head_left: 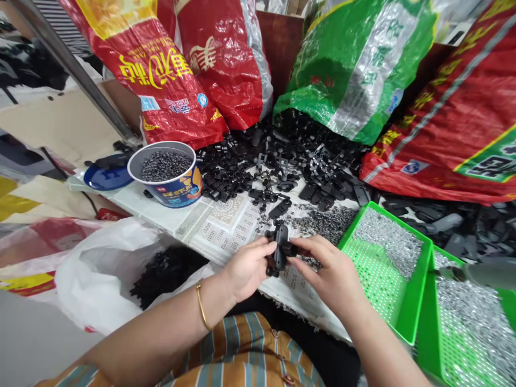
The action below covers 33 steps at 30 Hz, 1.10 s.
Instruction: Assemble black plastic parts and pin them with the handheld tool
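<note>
A black plastic part [280, 244] with small wheel-like ends is held between both hands, above the table's front edge. My left hand [248, 269] grips it from the left, thumb against its side. From the right, my right hand [326, 269] pinches a small black piece on the part's side between thumb and fingers. Beyond the hands, black plastic parts [282, 161] lie heaped on the table [217, 226], with a scatter of tiny dark pieces [326, 220] nearer.
A tub [173, 188] of small dark pieces stands at the left. Red bags and a green bag [358, 70] line the back. Two green baskets [419, 290] with small silvery pieces sit at the right. A white bag [97, 274] with black parts is lower left.
</note>
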### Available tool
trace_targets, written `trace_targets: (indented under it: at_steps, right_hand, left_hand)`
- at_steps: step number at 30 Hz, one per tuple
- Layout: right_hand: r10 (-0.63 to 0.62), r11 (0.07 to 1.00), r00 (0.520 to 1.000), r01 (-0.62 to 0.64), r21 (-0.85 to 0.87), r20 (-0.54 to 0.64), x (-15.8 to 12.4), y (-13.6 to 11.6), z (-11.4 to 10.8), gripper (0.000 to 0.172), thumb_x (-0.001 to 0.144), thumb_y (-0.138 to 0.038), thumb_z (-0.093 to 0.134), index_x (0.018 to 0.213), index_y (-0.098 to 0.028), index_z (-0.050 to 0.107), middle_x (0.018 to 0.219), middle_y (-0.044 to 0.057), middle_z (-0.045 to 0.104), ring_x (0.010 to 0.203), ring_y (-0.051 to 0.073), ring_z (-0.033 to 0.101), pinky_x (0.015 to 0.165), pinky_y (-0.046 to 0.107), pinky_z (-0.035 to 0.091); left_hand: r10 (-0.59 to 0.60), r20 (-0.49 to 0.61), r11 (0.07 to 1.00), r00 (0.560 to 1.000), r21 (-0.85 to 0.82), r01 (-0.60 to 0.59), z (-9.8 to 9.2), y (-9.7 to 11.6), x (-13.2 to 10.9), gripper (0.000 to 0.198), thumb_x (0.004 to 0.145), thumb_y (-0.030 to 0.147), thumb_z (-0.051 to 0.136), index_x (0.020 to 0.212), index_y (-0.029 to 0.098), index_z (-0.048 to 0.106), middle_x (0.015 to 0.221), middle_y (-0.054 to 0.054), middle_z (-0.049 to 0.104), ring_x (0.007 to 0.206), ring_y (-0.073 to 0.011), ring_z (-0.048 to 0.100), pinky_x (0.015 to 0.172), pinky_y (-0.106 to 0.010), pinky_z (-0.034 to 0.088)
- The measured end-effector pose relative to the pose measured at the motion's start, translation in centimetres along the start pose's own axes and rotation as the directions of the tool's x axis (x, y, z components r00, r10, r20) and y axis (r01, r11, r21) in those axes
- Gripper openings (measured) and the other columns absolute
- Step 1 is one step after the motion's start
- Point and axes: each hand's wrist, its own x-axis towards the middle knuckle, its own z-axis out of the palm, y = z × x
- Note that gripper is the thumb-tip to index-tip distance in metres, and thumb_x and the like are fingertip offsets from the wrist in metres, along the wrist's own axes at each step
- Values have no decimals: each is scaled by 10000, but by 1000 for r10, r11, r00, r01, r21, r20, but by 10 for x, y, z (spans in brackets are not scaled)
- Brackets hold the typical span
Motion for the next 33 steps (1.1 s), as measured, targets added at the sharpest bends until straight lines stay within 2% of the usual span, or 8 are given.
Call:
trace_targets:
  at_steps: [7, 9, 13, 18, 21, 24, 29, 33]
  right_hand:
    - [107, 994, 990, -103, 44, -88, -7, 2, 7, 241, 773, -318, 624, 974, -186, 621, 767, 22, 629, 658, 124, 607, 611, 250, 507]
    - [184, 981, 978, -176, 83, -100, -10, -1, 11, 247, 769, -336, 625, 965, -185, 627, 725, 14, 642, 608, 121, 608, 585, 249, 511]
    - [239, 971, 965, -235, 48, -105, -16, -8, 12, 267, 770, -353, 619, 971, -177, 635, 683, 14, 653, 563, 128, 604, 550, 254, 506]
    - [-41, 993, 995, 51, -107, 92, -10, -3, -8, 409, 856, -229, 499, 1264, -234, 472, 858, 37, 638, 701, 123, 608, 627, 238, 504]
    - [-205, 950, 965, 236, -202, 163, -6, 6, -15, 365, 880, -226, 455, 1242, -246, 496, 912, 54, 635, 744, 126, 604, 647, 234, 502]
    - [-266, 925, 952, 296, -239, 149, -5, 12, -13, 347, 884, -245, 451, 1225, -227, 515, 856, 52, 642, 705, 123, 598, 633, 232, 500]
    - [-216, 933, 976, 211, -292, 19, -10, 11, 2, 300, 864, -275, 489, 1136, -202, 591, 751, 46, 657, 620, 130, 603, 569, 231, 487]
    - [-16, 986, 995, -1, -167, -97, -16, 2, 15, 263, 840, -310, 527, 1044, -183, 634, 685, 28, 678, 553, 123, 611, 516, 221, 476]
  left_hand:
    - [204, 60, 959, 977, 189, -212, 8, -12, -8, 225, 830, 200, 523, 1048, 171, 569, 1028, -48, 616, 971, -145, 531, 888, -281, 373]
    - [228, 61, 940, 972, 247, -236, 8, -13, -9, 239, 826, 213, 529, 1061, 183, 560, 1021, -39, 606, 941, -141, 526, 834, -271, 392]
    - [145, 18, 947, 989, 287, -144, 9, -12, -10, 244, 806, 259, 555, 1039, 186, 543, 934, -35, 594, 784, -130, 524, 630, -251, 406]
    - [73, 4, 968, 997, 240, -72, 11, -6, -11, 246, 777, 250, 581, 1006, 174, 536, 869, -29, 592, 682, -113, 540, 600, -252, 393]
    - [66, 0, 966, 998, 249, -64, 12, -5, -12, 228, 761, 267, 594, 959, 164, 544, 844, -31, 596, 659, -121, 557, 584, -256, 388]
    - [89, -48, 958, 995, 276, -72, 12, -7, -13, 227, 775, 320, 565, 940, 166, 548, 848, -41, 609, 652, -138, 567, 563, -263, 387]
    - [176, -69, 915, 982, 380, -137, 8, -14, -12, 233, 806, 332, 513, 992, 197, 552, 869, -28, 613, 683, -150, 562, 586, -268, 402]
    - [227, -71, 876, 971, 452, -171, 3, -19, -11, 241, 809, 323, 521, 1024, 217, 550, 889, -13, 597, 727, -148, 535, 616, -263, 415]
